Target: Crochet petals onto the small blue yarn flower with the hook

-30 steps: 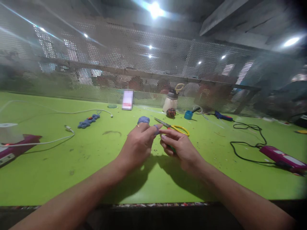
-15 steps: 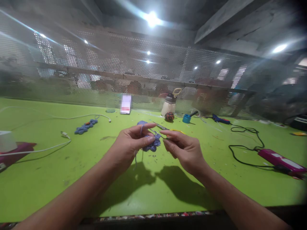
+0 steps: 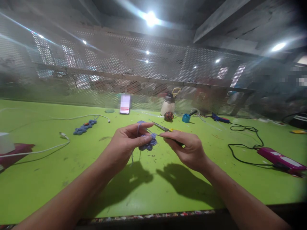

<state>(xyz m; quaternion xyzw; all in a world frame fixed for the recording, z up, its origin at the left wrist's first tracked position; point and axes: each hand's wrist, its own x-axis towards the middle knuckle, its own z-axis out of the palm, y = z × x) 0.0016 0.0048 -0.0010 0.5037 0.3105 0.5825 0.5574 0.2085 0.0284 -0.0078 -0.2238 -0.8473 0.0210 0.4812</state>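
Note:
Between the thumb and fingers of my left hand [image 3: 130, 137] is a small blue-purple crochet piece [image 3: 149, 144] with puffy petals. A strand of the same yarn loops over the left index finger, and a loose tail hangs below. My right hand [image 3: 185, 147] pinches a thin crochet hook [image 3: 158, 135], whose tip meets the edge of the crochet piece. Most of the hook's handle is covered by the fingers. Behind the hands lie scissors [image 3: 163, 127] with yellow-and-black handles, partly hidden by my right hand. Purple yarn [image 3: 141, 122] shows behind the left fingers.
A finished-looking blue crochet strip [image 3: 85, 127] lies left, near white cables [image 3: 63, 135]. Farther back stand a phone [image 3: 125, 104], a bottle [image 3: 168, 105], a dark yarn ball [image 3: 169, 116] and a blue tape roll [image 3: 186, 118]. A glue gun [image 3: 219, 118] and magenta power strip [image 3: 280, 159] are right.
The right hand has turned slightly, with its fingers more closed around the hook. Both hands and the crochet piece sit a little farther left in view.

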